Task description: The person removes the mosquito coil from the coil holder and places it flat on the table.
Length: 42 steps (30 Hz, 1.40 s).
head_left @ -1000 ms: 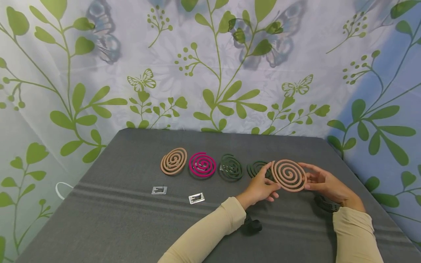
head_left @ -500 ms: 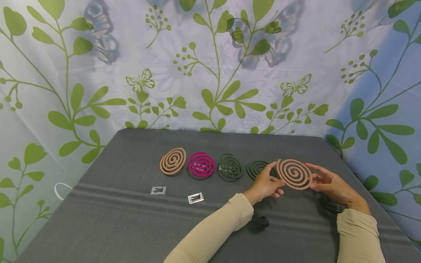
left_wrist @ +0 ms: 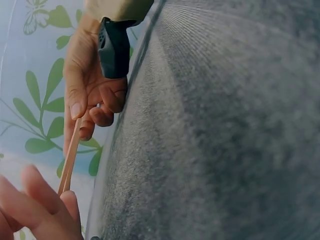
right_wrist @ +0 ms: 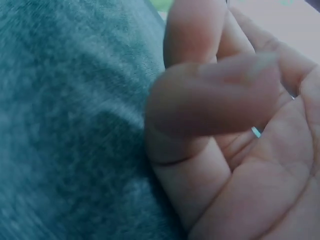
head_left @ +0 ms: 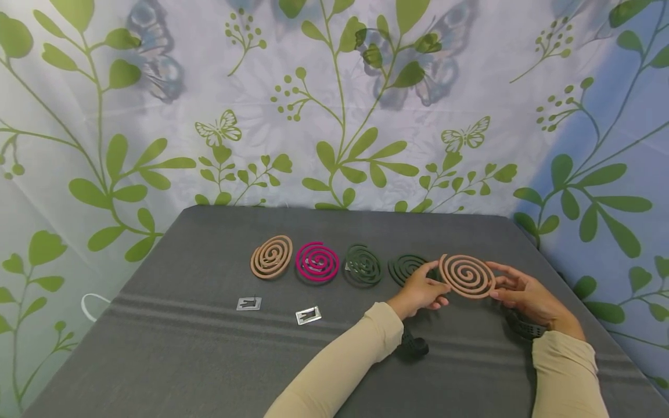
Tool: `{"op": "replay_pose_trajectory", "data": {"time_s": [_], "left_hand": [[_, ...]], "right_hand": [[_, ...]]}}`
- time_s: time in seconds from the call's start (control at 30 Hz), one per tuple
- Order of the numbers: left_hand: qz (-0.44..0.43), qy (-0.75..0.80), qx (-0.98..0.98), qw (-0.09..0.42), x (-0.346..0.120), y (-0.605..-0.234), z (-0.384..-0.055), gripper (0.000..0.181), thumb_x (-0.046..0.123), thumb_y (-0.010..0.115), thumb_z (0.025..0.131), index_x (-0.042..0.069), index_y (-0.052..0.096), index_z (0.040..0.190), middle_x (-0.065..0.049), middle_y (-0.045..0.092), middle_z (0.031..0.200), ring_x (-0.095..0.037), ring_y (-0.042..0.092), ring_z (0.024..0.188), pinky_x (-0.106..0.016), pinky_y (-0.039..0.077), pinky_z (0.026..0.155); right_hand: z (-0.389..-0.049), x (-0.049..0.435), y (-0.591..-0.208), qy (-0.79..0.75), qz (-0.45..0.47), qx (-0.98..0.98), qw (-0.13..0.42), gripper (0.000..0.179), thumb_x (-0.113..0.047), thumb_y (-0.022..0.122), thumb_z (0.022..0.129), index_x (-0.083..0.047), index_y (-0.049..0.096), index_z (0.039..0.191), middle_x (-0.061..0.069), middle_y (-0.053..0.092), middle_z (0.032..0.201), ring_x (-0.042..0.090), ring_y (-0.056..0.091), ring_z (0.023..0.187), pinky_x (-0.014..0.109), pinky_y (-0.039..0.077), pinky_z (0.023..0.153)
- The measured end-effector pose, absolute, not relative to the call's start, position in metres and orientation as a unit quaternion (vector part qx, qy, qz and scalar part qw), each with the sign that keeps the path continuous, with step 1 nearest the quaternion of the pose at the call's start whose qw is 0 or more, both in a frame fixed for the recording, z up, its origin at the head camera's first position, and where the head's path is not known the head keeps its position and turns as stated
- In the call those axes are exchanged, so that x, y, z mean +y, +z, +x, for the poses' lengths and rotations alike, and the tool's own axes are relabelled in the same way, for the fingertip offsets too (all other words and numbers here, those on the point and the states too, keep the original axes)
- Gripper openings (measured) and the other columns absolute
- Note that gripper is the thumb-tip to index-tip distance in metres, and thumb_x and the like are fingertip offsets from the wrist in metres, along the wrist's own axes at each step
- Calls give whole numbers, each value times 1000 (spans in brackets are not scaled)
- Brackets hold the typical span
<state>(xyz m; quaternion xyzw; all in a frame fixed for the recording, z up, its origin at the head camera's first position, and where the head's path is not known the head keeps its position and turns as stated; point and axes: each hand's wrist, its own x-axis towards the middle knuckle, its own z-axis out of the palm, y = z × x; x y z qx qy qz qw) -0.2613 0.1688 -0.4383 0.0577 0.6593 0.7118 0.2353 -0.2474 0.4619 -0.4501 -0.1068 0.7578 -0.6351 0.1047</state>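
Note:
A tan mosquito coil point(head_left: 467, 276) is held tilted above the right part of the table between both hands. My left hand point(head_left: 420, 292) pinches its left edge, and my right hand point(head_left: 529, 295) pinches the opposite edge. Seen edge-on in the left wrist view, the coil point(left_wrist: 71, 157) runs from the left fingers point(left_wrist: 37, 205) to the right thumb. Curled right-hand fingers point(right_wrist: 210, 105) fill the right wrist view, where the coil is hidden. Just behind the left hand lies a dark green coil point(head_left: 405, 268), partly covered by it.
Further left stand another dark green coil point(head_left: 363, 265), a pink coil point(head_left: 317, 262) and a second tan coil point(head_left: 272, 256), in a row. Two small metal coil stands point(head_left: 249, 303) lie in front of them on the grey table point(head_left: 183, 348). A leaf-patterned curtain point(head_left: 313, 116) hangs behind.
Both hands and the tan coil have shifted slightly right, mostly in the first half second, the coil drawing away from the dark green one. The grip on it stays the same.

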Motion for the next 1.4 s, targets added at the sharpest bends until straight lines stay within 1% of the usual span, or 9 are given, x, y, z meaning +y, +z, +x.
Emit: {"op": "replay_pose_trajectory", "data": {"time_s": [0.2, 0.47, 0.6, 0.73, 0.83, 0.93, 1.07, 1.27, 1.4], "left_hand": [[62, 728, 620, 285, 166, -440, -268, 68, -1, 70, 104, 19, 45, 164, -7, 73, 95, -4, 58, 56, -13, 46, 49], [57, 729, 598, 328, 164, -441, -278, 66, 3, 69, 106, 17, 44, 165, -2, 65, 71, -4, 56, 56, -13, 45, 50], [57, 724, 601, 333, 163, -442, -280, 64, 6, 68, 107, 14, 44, 165, 0, 65, 69, -3, 56, 56, -13, 46, 52], [50, 726, 597, 337, 163, -441, -281, 64, 7, 69, 107, 13, 43, 166, 0, 66, 70, -3, 55, 56, -13, 47, 52], [50, 726, 596, 340, 163, -441, -282, 65, 8, 68, 107, 12, 41, 166, 0, 67, 71, -3, 57, 57, -12, 47, 53], [46, 727, 594, 341, 164, -441, -283, 65, 7, 68, 107, 11, 41, 167, -1, 68, 72, -3, 59, 59, -12, 47, 53], [39, 730, 593, 338, 165, -441, -283, 64, 5, 67, 107, 10, 42, 165, -1, 68, 72, -3, 60, 58, -13, 48, 53], [45, 732, 591, 337, 165, -441, -281, 63, 1, 64, 108, 7, 41, 165, -3, 71, 74, -4, 64, 58, -14, 52, 55], [53, 731, 593, 333, 165, -441, -279, 62, 0, 64, 108, 9, 42, 165, -10, 79, 93, -5, 66, 61, -15, 53, 55]], "right_hand": [[-247, 464, -454, -640, -97, 755, 105, 62, 7, 63, 105, -49, 64, 131, -8, 75, 107, 6, 62, 79, 22, 51, 65], [-247, 463, -457, -667, -57, 734, 114, 55, 6, 65, 105, -46, 69, 122, -10, 77, 105, 3, 69, 89, 21, 55, 71], [-248, 459, -455, -654, -13, 748, 111, 47, 1, 70, 104, -45, 69, 117, -15, 77, 105, 2, 70, 92, 21, 55, 73], [-249, 456, -452, -621, 23, 776, 106, 39, -7, 73, 104, -41, 66, 121, -20, 75, 106, 0, 69, 93, 21, 55, 76], [-250, 454, -452, -601, 36, 792, 102, 39, -11, 74, 104, -29, 64, 137, -19, 74, 101, 1, 67, 90, 22, 55, 75], [-251, 452, -451, -592, 40, 799, 95, 51, -10, 74, 104, -7, 55, 151, -17, 74, 96, 2, 67, 86, 23, 53, 69], [-252, 448, -450, -583, 38, 807, 84, 65, -6, 74, 103, 14, 41, 155, -16, 75, 93, 2, 67, 81, 23, 51, 64], [-252, 445, -449, -569, 39, 818, 75, 70, -4, 74, 103, 19, 34, 156, -16, 73, 92, 3, 64, 78, 24, 52, 62], [-251, 443, -450, -551, 36, 831, 69, 72, -4, 73, 103, 20, 32, 157, -17, 73, 92, 4, 63, 78, 25, 52, 63]]}}
